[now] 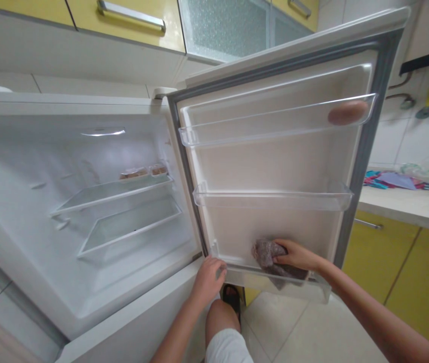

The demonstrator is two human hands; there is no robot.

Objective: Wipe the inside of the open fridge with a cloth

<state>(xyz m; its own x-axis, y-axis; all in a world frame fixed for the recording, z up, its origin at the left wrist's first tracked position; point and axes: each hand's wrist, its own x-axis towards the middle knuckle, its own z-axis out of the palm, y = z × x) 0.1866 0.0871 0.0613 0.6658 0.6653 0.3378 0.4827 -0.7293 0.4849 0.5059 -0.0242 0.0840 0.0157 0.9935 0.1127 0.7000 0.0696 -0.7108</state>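
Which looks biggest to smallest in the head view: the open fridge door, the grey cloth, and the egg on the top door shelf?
1. Fridge door, by far the largest.
2. Grey cloth, under the right hand.
3. Egg, smallest, though it is not far off the cloth's visible part.
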